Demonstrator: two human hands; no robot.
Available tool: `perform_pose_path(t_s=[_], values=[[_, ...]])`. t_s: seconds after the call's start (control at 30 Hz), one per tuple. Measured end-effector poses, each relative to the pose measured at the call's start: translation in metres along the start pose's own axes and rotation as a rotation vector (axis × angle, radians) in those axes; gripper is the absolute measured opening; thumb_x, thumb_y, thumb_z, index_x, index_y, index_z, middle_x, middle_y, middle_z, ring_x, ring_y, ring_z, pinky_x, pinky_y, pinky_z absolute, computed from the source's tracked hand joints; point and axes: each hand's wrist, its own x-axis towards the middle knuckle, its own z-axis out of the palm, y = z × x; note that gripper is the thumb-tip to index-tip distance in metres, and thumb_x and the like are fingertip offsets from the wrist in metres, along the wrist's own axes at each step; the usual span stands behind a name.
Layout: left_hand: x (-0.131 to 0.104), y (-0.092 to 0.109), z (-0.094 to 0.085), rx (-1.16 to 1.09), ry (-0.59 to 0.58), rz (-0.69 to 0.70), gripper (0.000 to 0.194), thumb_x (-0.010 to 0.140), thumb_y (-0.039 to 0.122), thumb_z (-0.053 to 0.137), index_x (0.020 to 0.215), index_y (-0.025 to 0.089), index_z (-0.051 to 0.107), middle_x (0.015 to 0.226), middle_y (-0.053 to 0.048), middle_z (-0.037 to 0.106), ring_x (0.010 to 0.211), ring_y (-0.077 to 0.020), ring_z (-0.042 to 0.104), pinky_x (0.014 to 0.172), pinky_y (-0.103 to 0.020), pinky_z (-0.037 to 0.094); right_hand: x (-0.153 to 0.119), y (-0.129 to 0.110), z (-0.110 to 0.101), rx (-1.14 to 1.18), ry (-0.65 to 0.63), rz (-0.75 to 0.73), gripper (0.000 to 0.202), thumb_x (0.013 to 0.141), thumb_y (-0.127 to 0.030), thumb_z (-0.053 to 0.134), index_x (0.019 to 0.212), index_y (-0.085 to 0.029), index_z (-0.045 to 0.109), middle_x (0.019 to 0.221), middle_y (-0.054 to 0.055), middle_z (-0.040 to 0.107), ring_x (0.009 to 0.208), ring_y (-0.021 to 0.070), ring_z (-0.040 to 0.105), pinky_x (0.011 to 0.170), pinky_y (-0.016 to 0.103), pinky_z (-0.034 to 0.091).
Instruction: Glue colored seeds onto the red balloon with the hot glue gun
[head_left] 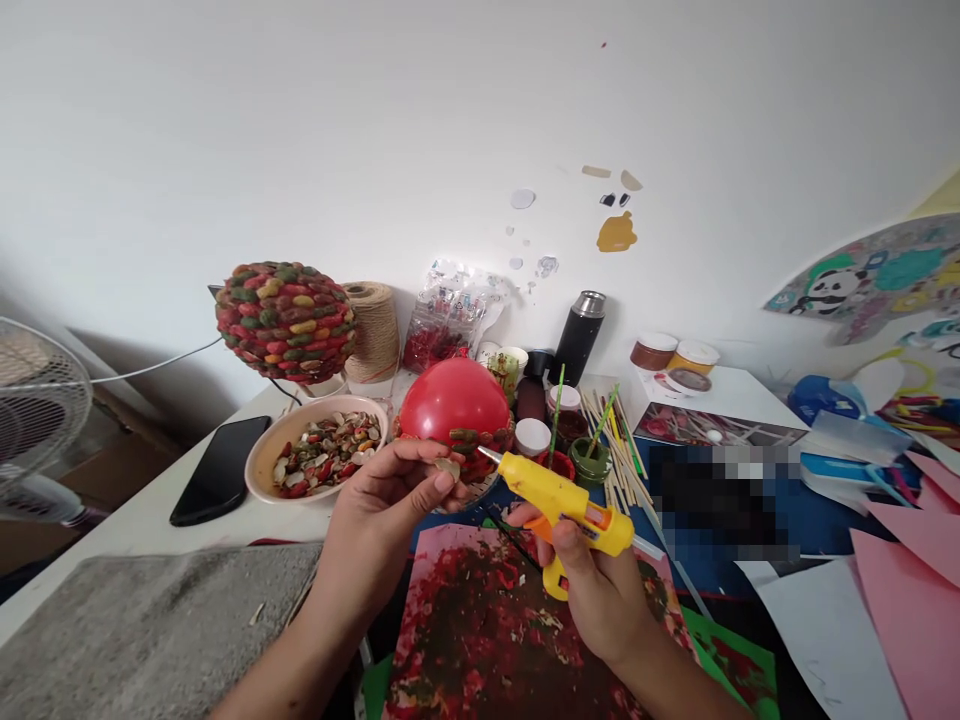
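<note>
My left hand (pixel 405 500) pinches a small pale shell piece (pixel 448 467) between thumb and fingers, in front of a red balloon (pixel 455 400). Painted shell pieces in green and red cover the balloon's lower part. My right hand (pixel 592 580) is wrapped round the handle of a yellow glue gun (pixel 570 500). Its metal nozzle points left, close to the shell piece but apart from it. Left of my hands, a pink bowl (pixel 259 465) holds many painted shell pieces. A paint-stained pink sheet (pixel 480 630) lies below my hands.
A ball covered in coloured shells (pixel 286 322) stands at the back left beside a twine spool (pixel 371 325). A phone (pixel 219 470) and grey cloth (pixel 165 630) lie left. Behind are a black flask (pixel 579 340) and paint jars (pixel 591 460); sticks and papers lie right.
</note>
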Motion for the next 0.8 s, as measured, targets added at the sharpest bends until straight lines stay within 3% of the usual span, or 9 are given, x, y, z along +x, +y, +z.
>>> perform_pose_path(t_s=[0.33, 0.6, 0.8], values=[[-0.002, -0.002, 0.0, 0.056, 0.014, 0.065, 0.032, 0.078, 0.033, 0.101, 0.097, 0.019, 0.079, 0.083, -0.004, 0.084, 0.07, -0.0189, 0.081, 0.069, -0.028, 0.069, 0.001, -0.016, 0.004, -0.025, -0.067, -0.055, 0.062, 0.1, -0.079, 0.064, 0.09, -0.022, 0.087, 0.074, 0.006, 0.073, 0.052, 0.0174, 0.054, 0.048, 0.029, 0.048], [-0.001, -0.002, -0.003, 0.155, 0.042, 0.126, 0.027, 0.079, 0.031, 0.1, 0.096, 0.02, 0.082, 0.101, -0.004, 0.083, 0.079, -0.0161, 0.08, 0.071, -0.023, 0.067, 0.0, -0.017, 0.005, -0.064, -0.072, -0.14, 0.061, 0.106, -0.073, 0.06, 0.081, -0.022, 0.084, 0.071, 0.005, 0.071, 0.049, 0.0162, 0.051, 0.05, 0.03, 0.049], [-0.002, -0.003, -0.002, 0.168, 0.037, 0.106, 0.031, 0.078, 0.037, 0.101, 0.096, 0.02, 0.083, 0.089, -0.003, 0.083, 0.075, -0.0166, 0.079, 0.07, -0.024, 0.068, 0.001, -0.019, 0.005, -0.089, -0.06, -0.146, 0.064, 0.106, -0.075, 0.058, 0.08, -0.022, 0.082, 0.066, 0.003, 0.065, 0.049, 0.0159, 0.051, 0.048, 0.029, 0.045]])
